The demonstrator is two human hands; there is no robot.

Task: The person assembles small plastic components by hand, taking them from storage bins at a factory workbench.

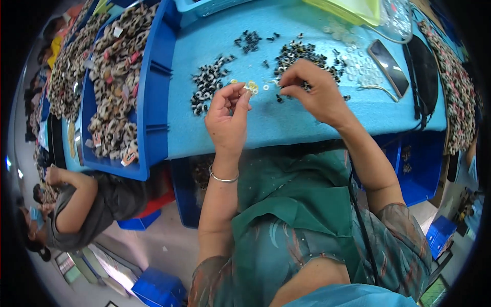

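Note:
My left hand (227, 110) is closed in a pinch over the blue mat. What lies between its fingertips is too small to name. Just beyond those fingertips are small pale yellow and white rings (253, 87). To their right, my right hand (318, 94) is also closed, thumb and forefinger together at the near edge of a pile of small black, brass and white parts (302, 55). Whatever it pinches is hidden. Left of the rings lies a heap of black parts with white rings (209, 79), and a smaller cluster of black parts (249, 42) sits farther back.
A blue bin (156, 84) filled with spotted fabric pieces (120, 77) borders the mat (204, 140) on the left. Clear discs (365, 66), a phone (387, 67) and a black pouch (423, 71) lie at right. A yellow tray (353, 10) stands behind. Another person (87, 204) sits at left.

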